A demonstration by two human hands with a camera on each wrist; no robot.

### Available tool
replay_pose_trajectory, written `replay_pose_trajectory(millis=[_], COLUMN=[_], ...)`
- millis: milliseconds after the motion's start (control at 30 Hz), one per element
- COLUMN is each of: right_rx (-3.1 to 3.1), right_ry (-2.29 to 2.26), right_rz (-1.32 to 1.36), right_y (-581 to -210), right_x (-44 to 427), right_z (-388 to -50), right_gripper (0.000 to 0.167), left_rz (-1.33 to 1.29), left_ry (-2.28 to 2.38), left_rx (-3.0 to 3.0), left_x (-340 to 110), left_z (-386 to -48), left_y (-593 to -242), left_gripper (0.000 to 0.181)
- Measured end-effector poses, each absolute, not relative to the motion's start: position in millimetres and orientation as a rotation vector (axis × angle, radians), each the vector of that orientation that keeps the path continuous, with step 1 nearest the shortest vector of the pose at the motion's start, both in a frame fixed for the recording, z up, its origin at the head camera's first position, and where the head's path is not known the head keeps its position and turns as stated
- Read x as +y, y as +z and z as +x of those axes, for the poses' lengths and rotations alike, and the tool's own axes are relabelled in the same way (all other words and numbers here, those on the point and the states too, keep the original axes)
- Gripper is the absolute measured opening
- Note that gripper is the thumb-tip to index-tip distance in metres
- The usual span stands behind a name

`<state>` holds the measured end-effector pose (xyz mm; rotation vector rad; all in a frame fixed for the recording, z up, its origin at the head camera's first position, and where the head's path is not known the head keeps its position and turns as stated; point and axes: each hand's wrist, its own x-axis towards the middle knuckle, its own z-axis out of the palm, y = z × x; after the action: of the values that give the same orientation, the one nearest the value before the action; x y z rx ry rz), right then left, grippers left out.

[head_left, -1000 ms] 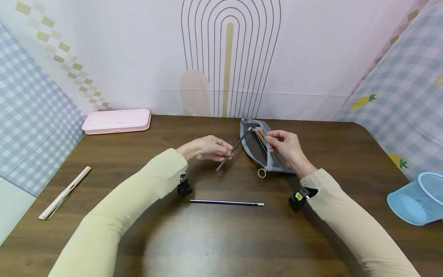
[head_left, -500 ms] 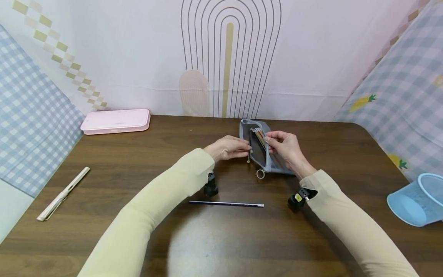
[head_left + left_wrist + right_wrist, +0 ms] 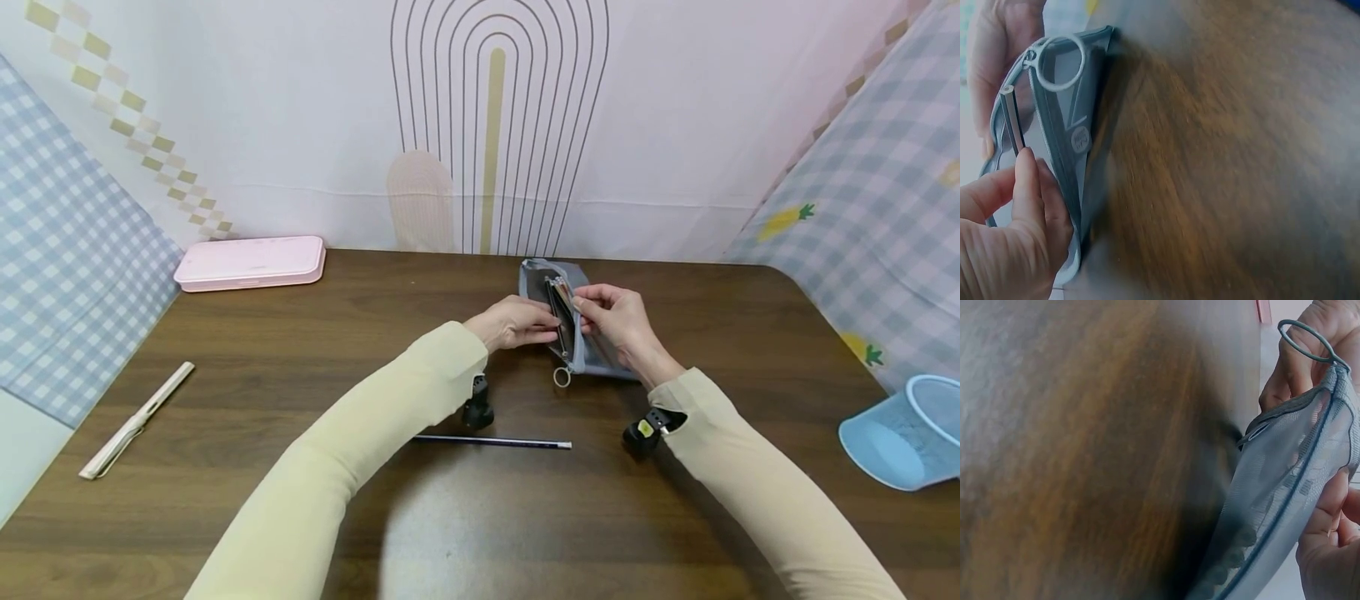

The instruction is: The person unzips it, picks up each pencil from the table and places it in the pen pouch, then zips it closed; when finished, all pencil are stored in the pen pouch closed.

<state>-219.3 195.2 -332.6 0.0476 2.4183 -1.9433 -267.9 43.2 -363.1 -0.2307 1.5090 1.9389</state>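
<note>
A grey mesh zip pouch (image 3: 603,361) lies on the table, its mouth spread and a pull ring (image 3: 562,377) at the near end. My left hand (image 3: 517,323) pinches a dark pencil (image 3: 1012,115) between thumb and fingers, inside the pouch's mouth. In the left wrist view the pencil's bare end points up toward the ring. My right hand (image 3: 618,321) grips the pouch's right edge, with thumb and fingers also seen in the right wrist view. Several pencils with pale ends sit inside the pouch. Another dark pencil (image 3: 502,442) lies flat nearer me, its left end behind my sleeve.
A pink case (image 3: 251,263) rests at the back left. On the left side lies a slim pale item with a clip (image 3: 138,421). A light blue mesh cup (image 3: 896,433) is on the right. Patterned cloth (image 3: 330,125) stands behind the table's back edge.
My left hand has moved right with its pencil, from left of the pouch to inside its mouth. The pencil has swung round to line up with the pouch. My right hand stays put.
</note>
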Motion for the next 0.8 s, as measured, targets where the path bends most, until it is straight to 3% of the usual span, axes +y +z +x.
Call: replay_pose_trajectory(millis=[333, 533, 633, 800], right_rx=[2.397, 2.392, 2.391, 2.381], right_ry=[-1.979, -1.99, -1.98, -1.988], right_rz=[0.055, 0.06, 0.064, 0.058], right_y=[-331, -330, -330, -331], right_x=[195, 195, 195, 195], right_z=[-218, -218, -218, -218], right_gripper=[0.03, 0.028, 0.029, 0.03], left_rz=[-0.237, -0.231, -0.244, -0.286], left_ry=[1.972, 1.995, 2.008, 2.017], left_rx=[1.465, 1.436, 1.461, 1.506], left_x=[86, 109, 113, 108], left_z=[-371, -419, -415, -369], left_y=[-510, -576, -573, -518], left_gripper=[0.063, 0.08, 0.071, 0.051])
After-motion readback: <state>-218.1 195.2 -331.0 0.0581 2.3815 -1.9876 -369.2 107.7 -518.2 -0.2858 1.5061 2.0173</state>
